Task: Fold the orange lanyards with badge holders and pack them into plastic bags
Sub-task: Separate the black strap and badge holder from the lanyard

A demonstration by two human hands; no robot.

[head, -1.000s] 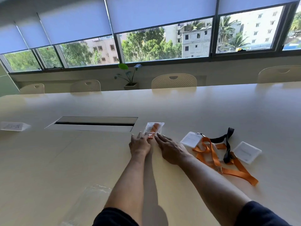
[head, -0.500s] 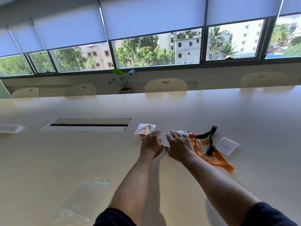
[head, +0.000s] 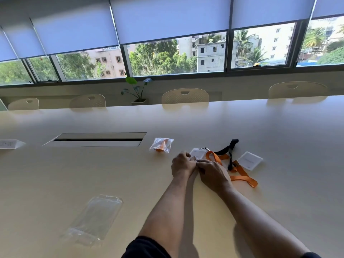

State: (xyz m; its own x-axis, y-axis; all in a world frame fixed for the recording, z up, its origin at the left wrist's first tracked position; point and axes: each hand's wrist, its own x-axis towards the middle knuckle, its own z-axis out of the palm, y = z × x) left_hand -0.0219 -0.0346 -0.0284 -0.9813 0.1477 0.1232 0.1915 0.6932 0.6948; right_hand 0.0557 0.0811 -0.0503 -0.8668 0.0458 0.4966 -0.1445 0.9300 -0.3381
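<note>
Both hands, left point(head: 183, 163) and right point(head: 214, 174), curl onto the badge holder point(head: 198, 153) beside the orange lanyard point(head: 240, 176)

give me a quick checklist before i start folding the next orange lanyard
1. First bag finished: ok, the packed bag lies apart from the hands.
2. Spare bag ready: ok, an empty plastic bag lies flat near the table edge.
3. Badge holder in hand: cannot tell, left hand and right hand meet at the near badge holder, fingers hidden.
4. Lanyard free: not ok, the orange lanyard is crossed by a black strap.
5. Second badge holder out of the way: ok, it lies beyond the straps.
</note>
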